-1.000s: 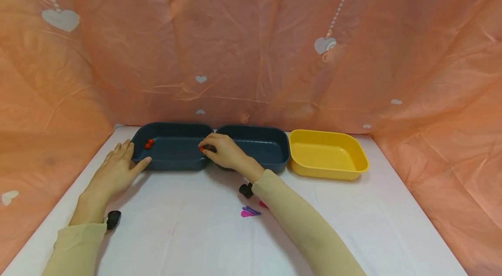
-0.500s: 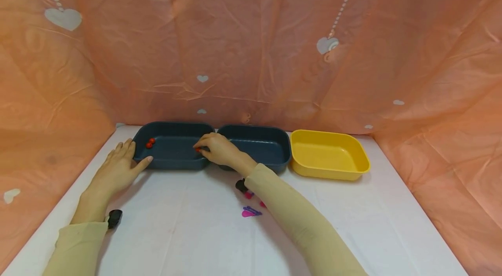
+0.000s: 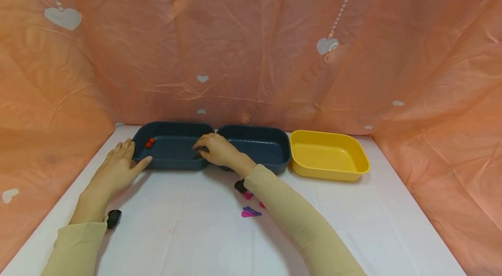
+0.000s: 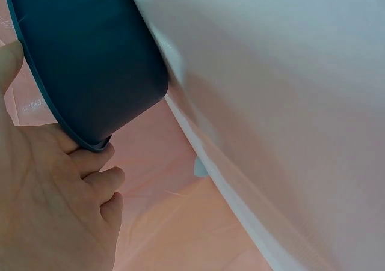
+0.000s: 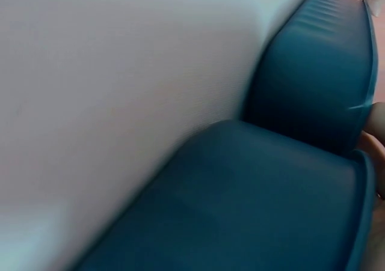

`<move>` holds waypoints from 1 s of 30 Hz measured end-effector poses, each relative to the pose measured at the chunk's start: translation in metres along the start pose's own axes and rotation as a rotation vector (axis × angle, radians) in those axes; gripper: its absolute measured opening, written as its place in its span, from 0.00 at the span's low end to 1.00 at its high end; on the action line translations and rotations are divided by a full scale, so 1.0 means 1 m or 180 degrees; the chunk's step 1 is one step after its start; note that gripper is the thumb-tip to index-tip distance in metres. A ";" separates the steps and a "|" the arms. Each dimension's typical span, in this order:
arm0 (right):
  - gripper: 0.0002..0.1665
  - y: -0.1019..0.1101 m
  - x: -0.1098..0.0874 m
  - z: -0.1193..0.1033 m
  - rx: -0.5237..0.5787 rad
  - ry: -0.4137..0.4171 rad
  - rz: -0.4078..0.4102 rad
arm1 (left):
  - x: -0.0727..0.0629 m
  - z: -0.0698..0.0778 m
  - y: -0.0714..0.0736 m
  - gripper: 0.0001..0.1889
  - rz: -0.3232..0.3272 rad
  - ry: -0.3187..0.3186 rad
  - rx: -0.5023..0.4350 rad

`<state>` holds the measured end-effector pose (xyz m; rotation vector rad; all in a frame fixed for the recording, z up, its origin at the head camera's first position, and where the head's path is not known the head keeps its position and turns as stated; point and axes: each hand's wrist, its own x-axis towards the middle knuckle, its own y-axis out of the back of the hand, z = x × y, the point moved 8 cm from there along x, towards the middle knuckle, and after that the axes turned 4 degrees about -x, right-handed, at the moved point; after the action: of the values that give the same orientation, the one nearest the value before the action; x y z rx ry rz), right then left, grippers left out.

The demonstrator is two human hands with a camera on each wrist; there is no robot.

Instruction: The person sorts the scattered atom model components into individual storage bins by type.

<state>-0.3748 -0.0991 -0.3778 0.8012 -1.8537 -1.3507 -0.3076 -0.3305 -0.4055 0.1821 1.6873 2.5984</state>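
My left hand [image 3: 117, 171] lies spread at the left end of the left dark blue tray [image 3: 176, 165]. Its thumb reaches the near rim, its fingertips the end rim; the left wrist view shows this hand [image 4: 60, 187] against the tray corner [image 4: 90, 121]. Two small red round things [image 3: 150, 143] sit inside at the far left. Over the tray's right end hovers my right hand [image 3: 219, 152], thumb and fingers slightly parted, no red thing showing at its fingertips. In the right wrist view, only part of that hand [image 5: 376, 124] appears, beside the trays' rims.
A second dark blue tray [image 3: 270, 165] stands right beside the first, partly behind my right hand, then a yellow tray [image 3: 329, 171]. Small pink and purple pieces [image 3: 250, 212] lie on the white table [image 3: 176, 232] by my right forearm. A peach curtain [image 3: 255, 49] hangs behind.
My right hand has shifted slightly left over the left tray. The small red thing seen earlier at its fingertips no longer shows. My left hand stays at the tray's corner.
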 end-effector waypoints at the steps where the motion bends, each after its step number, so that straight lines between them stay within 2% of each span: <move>1: 0.17 0.001 -0.001 0.000 0.0019 0.0004 0.0013 | 0.000 0.000 0.000 0.51 0.0002 -0.0001 0.0003; 16: 0.15 0.016 -0.024 -0.006 0.0311 0.0025 0.0382 | -0.001 -0.001 0.000 0.52 -0.0054 0.0004 -0.0016; 22: 0.14 0.028 -0.038 -0.004 0.0451 0.0037 0.0732 | -0.001 0.001 0.001 0.52 -0.0042 -0.0012 -0.0005; 30: 0.13 0.046 -0.063 -0.004 0.0690 0.0180 0.1224 | 0.000 0.003 0.000 0.52 -0.0016 -0.0030 -0.0015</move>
<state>-0.3391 -0.0381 -0.3441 0.5429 -2.0061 -0.8904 -0.3073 -0.3284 -0.4040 0.1893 1.6765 2.5935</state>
